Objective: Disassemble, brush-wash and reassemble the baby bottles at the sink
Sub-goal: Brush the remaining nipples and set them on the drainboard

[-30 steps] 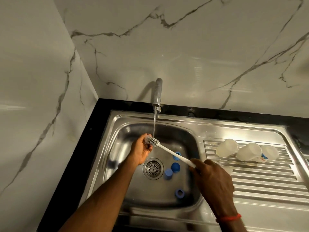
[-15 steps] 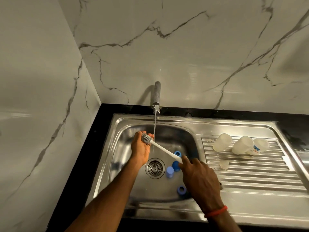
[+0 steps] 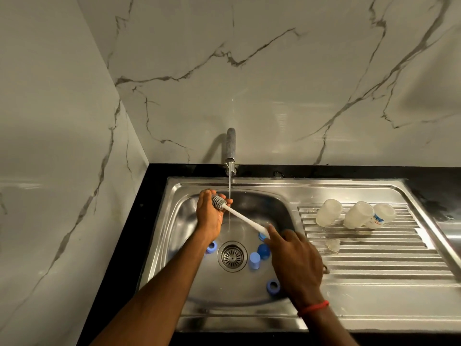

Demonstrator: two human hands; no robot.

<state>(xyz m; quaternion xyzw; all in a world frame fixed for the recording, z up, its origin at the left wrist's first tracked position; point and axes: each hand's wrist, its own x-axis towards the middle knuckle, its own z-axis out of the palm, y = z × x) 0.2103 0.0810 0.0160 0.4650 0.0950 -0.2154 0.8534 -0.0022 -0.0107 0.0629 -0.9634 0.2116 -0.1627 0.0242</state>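
Roughly midway: bottles (image 3: pixel 329 212) are draining, blue caps (image 3: pixel 263 250) are sitting unwashed in the sink (image 3: pixel 249 183). Right hand (image 3: pixel 294 260) is gripping the bottle brush (image 3: pixel 242 217), left hand (image 3: pixel 209 216) is curling its fingers (image 3: pixel 227 202) round the bristles.

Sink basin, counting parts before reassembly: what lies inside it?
Five blue bottle parts lie around the drain strainer. The right hand covers part of the basin, so more may hide.
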